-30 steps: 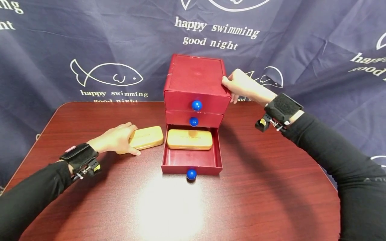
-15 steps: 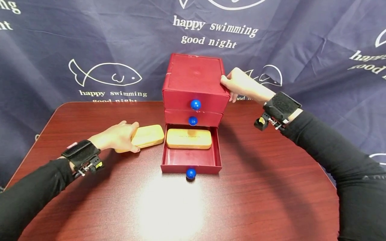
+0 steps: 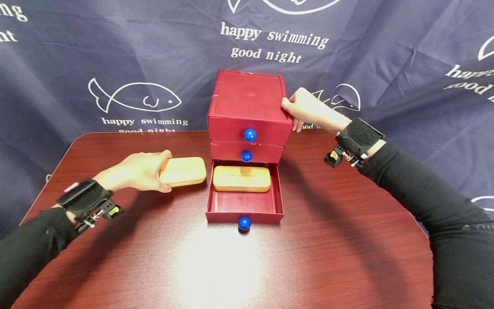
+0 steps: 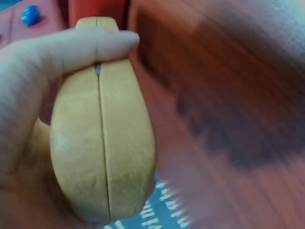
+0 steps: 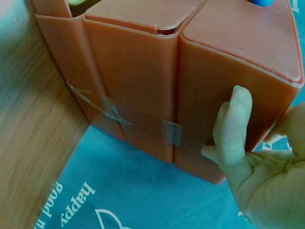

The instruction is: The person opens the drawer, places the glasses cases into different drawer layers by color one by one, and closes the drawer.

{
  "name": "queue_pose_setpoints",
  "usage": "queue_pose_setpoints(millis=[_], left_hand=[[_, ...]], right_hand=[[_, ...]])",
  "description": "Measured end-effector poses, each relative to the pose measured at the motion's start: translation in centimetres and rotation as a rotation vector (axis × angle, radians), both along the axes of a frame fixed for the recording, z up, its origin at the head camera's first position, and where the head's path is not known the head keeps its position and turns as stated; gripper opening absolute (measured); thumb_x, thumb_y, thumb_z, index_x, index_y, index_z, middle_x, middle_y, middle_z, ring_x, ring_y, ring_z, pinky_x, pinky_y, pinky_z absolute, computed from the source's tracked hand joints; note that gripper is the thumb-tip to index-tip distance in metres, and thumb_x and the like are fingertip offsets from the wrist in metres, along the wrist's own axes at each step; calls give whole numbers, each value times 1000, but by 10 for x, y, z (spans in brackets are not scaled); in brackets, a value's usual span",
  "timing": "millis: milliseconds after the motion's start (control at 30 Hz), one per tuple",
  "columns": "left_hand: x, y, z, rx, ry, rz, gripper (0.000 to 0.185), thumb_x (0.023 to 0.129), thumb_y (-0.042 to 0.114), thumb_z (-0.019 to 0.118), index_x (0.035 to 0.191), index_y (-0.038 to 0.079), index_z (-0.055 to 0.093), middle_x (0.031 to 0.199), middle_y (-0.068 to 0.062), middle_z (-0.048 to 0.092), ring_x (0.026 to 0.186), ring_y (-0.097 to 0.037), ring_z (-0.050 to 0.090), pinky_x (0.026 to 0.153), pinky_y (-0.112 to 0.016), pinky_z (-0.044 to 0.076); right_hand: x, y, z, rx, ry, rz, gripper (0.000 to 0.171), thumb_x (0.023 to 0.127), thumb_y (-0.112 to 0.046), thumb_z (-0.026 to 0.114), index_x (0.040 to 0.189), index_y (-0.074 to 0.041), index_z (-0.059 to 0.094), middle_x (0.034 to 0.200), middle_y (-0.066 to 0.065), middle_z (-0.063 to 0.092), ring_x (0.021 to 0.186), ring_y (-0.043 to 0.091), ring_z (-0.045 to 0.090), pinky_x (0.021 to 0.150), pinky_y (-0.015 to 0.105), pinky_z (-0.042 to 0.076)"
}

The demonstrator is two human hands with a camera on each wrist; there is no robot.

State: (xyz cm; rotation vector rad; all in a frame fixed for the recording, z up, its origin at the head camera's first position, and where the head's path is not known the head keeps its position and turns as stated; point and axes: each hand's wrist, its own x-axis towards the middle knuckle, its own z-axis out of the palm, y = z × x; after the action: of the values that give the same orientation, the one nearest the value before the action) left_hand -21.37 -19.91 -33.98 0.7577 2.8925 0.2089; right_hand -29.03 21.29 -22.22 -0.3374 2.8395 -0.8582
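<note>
My left hand (image 3: 144,171) grips a yellow glasses case (image 3: 185,171) left of the drawer cabinet. In the left wrist view the seam runs along the case's side, with a finger lying across it. A second yellow glasses case (image 3: 242,178) lies in the pulled-out bottom drawer (image 3: 247,204), toward its back. My right hand (image 3: 306,107) holds the red drawer cabinet (image 3: 251,96) at its upper right edge, thumb on top. Its other fingers (image 5: 233,129) lie on the side wall in the right wrist view.
Blue knobs mark the closed top drawer (image 3: 227,128), the closed middle drawer (image 3: 227,151) and the open one. Clear tape (image 5: 172,132) crosses the cabinet's side. Behind the reddish-brown table (image 3: 328,240) hangs a dark blue fish-print cloth (image 3: 146,38).
My left hand has shifted left with the glasses case, which lies straighter and stands farther from the open drawer. The right hand keeps its place on the cabinet.
</note>
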Motion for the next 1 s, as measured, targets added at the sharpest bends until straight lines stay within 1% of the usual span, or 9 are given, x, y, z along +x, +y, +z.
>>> queue_pose_setpoints(millis=[167,233,333,433,567,733,800,933,1000], left_hand=[[10,1,24,20,19,-39,66,64,48,88,108,16,52,75,3,53,65,-15,51,58,-34,38],[13,4,33,22,23,-54,64,63,50,88,105,18,52,74,4,51,64,-14,49,57,-33,37],[19,13,45,25,23,-81,61,62,52,88,99,20,51,72,4,49,63,-13,47,56,-32,35],[25,26,53,22,25,-123,58,62,52,87,94,22,50,70,5,48,62,-13,46,56,-32,35],[33,47,58,-9,35,-198,53,62,48,86,91,22,50,70,7,49,60,-13,47,56,-32,36],[37,78,59,-98,61,-292,52,64,45,84,94,17,52,73,4,52,61,-14,50,58,-34,42],[37,91,60,-149,53,-308,54,65,45,83,98,14,54,75,2,55,64,-16,53,61,-35,45],[35,116,60,-246,-5,-314,59,68,47,82,107,10,58,79,0,59,68,-19,57,65,-37,48],[34,126,59,-280,-33,-314,59,68,47,83,106,10,58,78,0,59,68,-19,57,65,-36,48]], right_hand=[[1,0,1,-4,1,0,48,100,-21,40,61,-4,62,44,1,61,39,12,63,47,20,50],[1,0,2,-4,5,-2,48,99,-21,40,60,-4,62,43,1,60,39,11,63,47,20,50],[1,1,2,3,12,-5,49,99,-22,40,60,-4,62,43,0,60,39,11,62,47,20,49],[1,1,1,7,14,-6,49,100,-22,40,60,-4,62,43,0,60,38,11,62,47,20,49],[1,1,0,-1,9,-10,49,99,-22,39,60,-4,61,42,0,60,38,11,62,46,20,50],[1,1,-1,-16,6,-18,48,100,-21,40,60,-4,61,42,1,59,37,11,61,45,21,51],[1,0,-2,-22,5,-20,48,100,-21,40,60,-4,61,43,1,60,37,11,62,45,21,51],[1,-1,-2,-27,0,-23,48,100,-21,40,61,-3,61,43,2,61,38,13,63,44,21,51],[1,-2,-2,-32,-4,-20,48,100,-21,40,61,-3,61,43,2,61,39,14,64,44,21,52]])
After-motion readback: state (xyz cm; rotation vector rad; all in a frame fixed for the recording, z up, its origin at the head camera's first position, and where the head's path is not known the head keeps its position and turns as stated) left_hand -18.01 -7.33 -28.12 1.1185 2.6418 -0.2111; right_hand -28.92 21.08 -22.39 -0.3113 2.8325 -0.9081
